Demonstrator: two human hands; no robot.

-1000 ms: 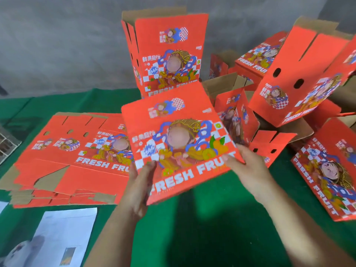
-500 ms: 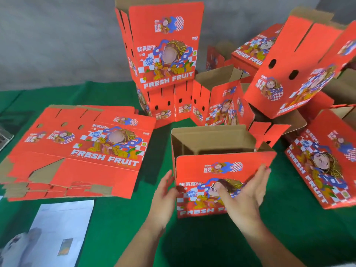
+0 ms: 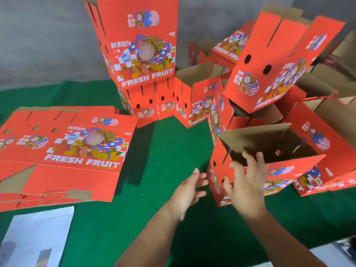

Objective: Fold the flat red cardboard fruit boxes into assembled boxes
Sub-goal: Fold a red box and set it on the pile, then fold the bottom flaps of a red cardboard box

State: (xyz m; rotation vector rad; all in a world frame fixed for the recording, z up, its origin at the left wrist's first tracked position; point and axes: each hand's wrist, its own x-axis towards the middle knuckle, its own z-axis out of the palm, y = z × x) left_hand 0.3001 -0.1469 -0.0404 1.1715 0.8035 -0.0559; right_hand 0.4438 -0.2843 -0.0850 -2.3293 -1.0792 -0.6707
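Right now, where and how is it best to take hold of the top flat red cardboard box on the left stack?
Probably grip the flat red cardboard box by its near right corner, coming from the right: that edge overhangs the green table cloth, nearest the open left hand.

There is a single view, from a camera worn on the person's head. It looks forward and steeply down at a green tabletop (image 3: 163,143), close enough that both forearms rise from the bottom edge of the frame. The left hand (image 3: 189,189) and right hand (image 3: 246,185) sit at lower centre. The wide lens bends the edges. A grey wall (image 3: 48,35) fills the upper left of the frame.
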